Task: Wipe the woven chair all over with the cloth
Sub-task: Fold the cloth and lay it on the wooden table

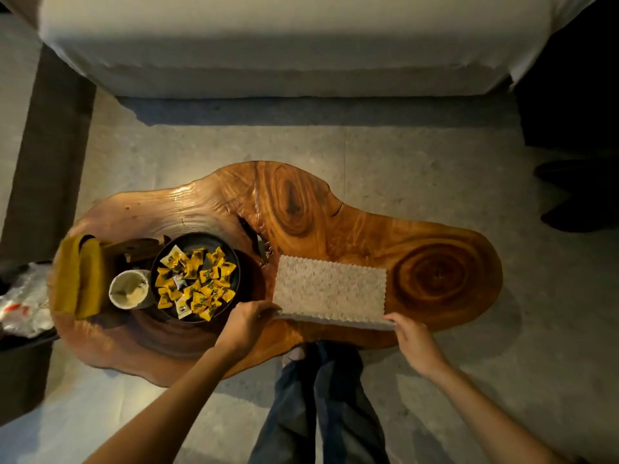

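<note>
A pale textured cloth (pixel 330 285) with zigzag edges lies flat on the wooden slab table (pixel 335 212), right of centre. My left hand (pixel 246 324) pinches its near left corner, and my right hand (pixel 413 339) pinches its near right corner. The near edge of the cloth is lifted slightly off the wood between the two hands. No woven chair is in view.
A dark bowl of yellow wrapped sweets (pixel 195 277), a white cup (pixel 129 289) and a folded mustard cloth (pixel 78 279) sit on the table's left part. A white sofa (pixel 284 45) stands beyond. A dark bin with a plastic bag (pixel 23 306) is at left. My legs (pixel 321 396) are below the table edge.
</note>
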Tool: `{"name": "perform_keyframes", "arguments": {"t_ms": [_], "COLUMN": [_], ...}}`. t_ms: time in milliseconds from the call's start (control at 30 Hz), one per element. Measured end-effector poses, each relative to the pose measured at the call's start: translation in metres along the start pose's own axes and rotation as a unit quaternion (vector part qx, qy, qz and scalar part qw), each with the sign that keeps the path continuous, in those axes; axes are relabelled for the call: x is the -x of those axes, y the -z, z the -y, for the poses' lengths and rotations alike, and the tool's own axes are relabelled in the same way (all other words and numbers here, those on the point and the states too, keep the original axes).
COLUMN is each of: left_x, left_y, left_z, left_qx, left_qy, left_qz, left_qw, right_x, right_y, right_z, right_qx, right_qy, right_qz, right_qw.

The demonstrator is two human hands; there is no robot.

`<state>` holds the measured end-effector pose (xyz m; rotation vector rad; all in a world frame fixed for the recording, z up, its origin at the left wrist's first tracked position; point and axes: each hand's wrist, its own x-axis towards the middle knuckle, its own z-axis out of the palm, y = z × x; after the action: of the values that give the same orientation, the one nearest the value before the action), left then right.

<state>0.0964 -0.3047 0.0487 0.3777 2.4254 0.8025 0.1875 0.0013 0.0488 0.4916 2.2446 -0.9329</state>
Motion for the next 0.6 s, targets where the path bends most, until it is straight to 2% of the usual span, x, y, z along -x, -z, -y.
{"name": "perform_keyframes", "arguments": {"t_ms": [100,333,600], "left_x": [-0.024,-0.091,-0.130], "left_y": [-0.014,-0.044,-0.079], "left_z": [0.011,0.038,0.066], "left_qx": [-0.005,0.040,0.000], "left_qy": [0.049,0.141,0.169], "left_qz": [0.033,-0.003,-0.046], "left_qw": [0.998,0.989,0.984], "right_x": [-0.025,-0.094,-0.147], "right_y": [-0.005,-0.013,-0.028], "right_z": [-0.014,-0.038,-0.052], "right_qx": [-0.020,-0.041,-0.021], "right_qy": [-0.028,-0.066,-0.084], "right_qz": [-0.022,-0.067,-0.127], "right_qw": [0.999,0.995,0.988]}}
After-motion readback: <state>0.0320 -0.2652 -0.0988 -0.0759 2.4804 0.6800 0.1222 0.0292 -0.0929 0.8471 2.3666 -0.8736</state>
